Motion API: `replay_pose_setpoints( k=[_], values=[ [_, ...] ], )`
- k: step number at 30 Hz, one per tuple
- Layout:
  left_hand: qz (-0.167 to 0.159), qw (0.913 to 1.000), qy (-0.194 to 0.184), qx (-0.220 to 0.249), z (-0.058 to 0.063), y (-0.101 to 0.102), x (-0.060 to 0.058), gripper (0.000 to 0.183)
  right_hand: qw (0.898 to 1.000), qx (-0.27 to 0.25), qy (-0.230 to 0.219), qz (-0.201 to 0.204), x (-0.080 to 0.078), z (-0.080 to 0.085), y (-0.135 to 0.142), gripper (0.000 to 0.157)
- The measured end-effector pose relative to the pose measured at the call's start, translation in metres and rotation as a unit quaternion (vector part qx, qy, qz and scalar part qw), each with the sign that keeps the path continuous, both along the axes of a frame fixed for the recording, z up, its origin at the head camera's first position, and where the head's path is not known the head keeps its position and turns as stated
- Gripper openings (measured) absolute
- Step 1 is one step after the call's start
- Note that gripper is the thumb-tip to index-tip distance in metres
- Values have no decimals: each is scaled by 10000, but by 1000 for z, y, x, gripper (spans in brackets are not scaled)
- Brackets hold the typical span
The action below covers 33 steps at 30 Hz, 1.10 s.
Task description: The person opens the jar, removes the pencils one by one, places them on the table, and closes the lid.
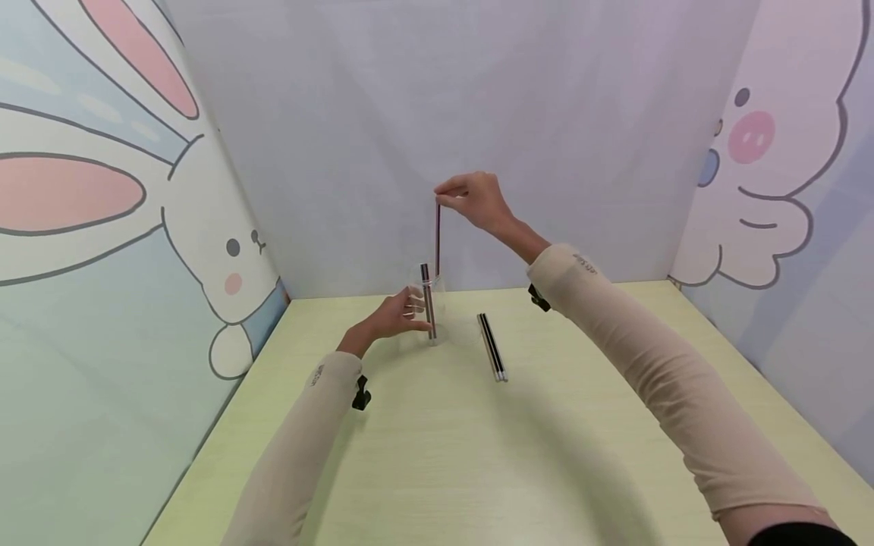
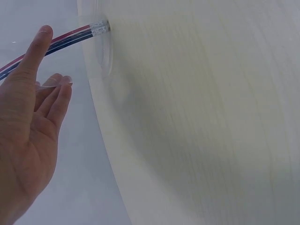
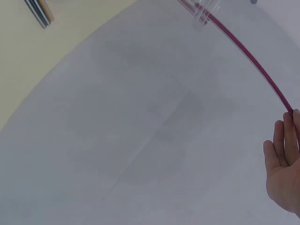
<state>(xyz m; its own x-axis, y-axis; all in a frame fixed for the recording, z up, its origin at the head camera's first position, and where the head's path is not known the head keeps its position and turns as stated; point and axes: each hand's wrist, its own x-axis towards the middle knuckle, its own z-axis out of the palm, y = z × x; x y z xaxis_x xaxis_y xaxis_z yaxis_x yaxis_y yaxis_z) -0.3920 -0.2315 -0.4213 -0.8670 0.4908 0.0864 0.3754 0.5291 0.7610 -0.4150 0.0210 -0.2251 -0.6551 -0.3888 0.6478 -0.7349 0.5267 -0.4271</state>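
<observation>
A clear cup (image 1: 440,307) stands on the table near the back edge. My left hand (image 1: 392,315) holds it from the left, thumb in front and fingers round the far side. Inside lean several slim pencils (image 2: 70,41), red and dark, with silvery lower ends in the left wrist view. Above the cup, my right hand (image 1: 478,201) pinches the top of a dark red pencil (image 1: 438,239) between thumb and fingertips. This pencil hangs nearly upright, its lower end at the cup's mouth. In the right wrist view the red pencil (image 3: 255,63) runs from the fingertips to the cup.
Several more pencils (image 1: 492,346), dark and light, lie side by side on the pale wooden table (image 1: 437,455), right of the cup. Behind the table hangs a plain light backdrop (image 1: 341,152). Panels with cartoon animals stand at the left and right.
</observation>
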Motion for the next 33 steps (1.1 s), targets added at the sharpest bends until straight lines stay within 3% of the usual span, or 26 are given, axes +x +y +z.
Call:
replay_pose_setpoints(
  k=[8,22,27,33],
  values=[
    [47,10000,-79,24,0,2,0,66,9992,-310,-101,212,0,4,15,22],
    [133,9998,-119,-78,0,-1,-4,67,9982,-594,-67,28,-2,23,39,25],
    [103,9999,-100,-57,-1,-3,-3,68,9977,-623,-260,94,-2,15,45,24],
    [61,9999,-122,-41,-1,-4,-1,71,9972,-513,-548,66,-2,-7,55,27]
  ],
)
